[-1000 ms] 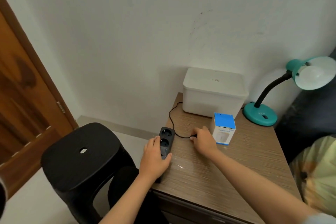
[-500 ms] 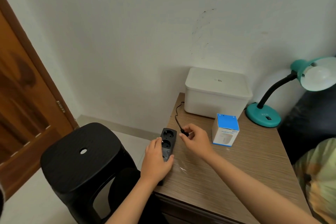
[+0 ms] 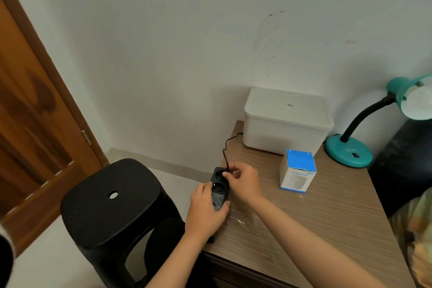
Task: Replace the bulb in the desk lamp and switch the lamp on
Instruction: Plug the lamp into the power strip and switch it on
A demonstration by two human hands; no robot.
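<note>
Plug meets power strip on the wood-grain table.
Left hand [image 3: 207,211] wraps the boxy black power strip [image 3: 219,188]; right hand [image 3: 243,182] fingertips pinch the plug [image 3: 226,172] over its round top socket.

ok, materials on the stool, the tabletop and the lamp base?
Stool: looks like moulded black plastic, matte, with a fine ribbed texture on the seat and a round centre hole.
Tabletop: wood-grain laminate or veneer by the look, with striped brown lines and a soft sheen; real wood cannot be ruled out.
Lamp base: smooth teal finish, glossy; painted metal or plastic, cannot tell which.
</note>
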